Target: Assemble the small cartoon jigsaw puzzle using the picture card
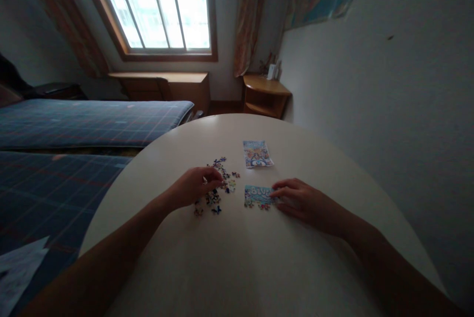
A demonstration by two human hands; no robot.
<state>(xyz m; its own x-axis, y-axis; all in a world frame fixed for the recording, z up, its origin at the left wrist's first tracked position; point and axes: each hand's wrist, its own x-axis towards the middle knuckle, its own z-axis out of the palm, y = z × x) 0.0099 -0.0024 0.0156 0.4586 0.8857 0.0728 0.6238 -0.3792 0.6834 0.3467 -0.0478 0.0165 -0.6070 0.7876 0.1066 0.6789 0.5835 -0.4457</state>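
My left hand (198,184) is over a loose heap of jigsaw puzzle pieces (214,197), left of the table's middle. Its thumb and fingers curl together at the tips; whatever is between them is too small to make out. My right hand (300,199) lies with fingers stretched out, fingertips touching the right end of a joined puzzle section (258,195). That section is light blue with lettering along the top, and its lower edge is uneven with knobs. Part of its right side is hidden under my fingers. Beyond it lies a small printed picture sheet (256,153) with blue and orange figures.
Everything rests on a round white table (229,262). Beds with blue plaid covers (92,122) stand to the left, a paper sheet (22,270) on the nearer one. A wooden desk (177,78) and a corner shelf (264,85) are behind the table; a wall (370,99) runs along the right.
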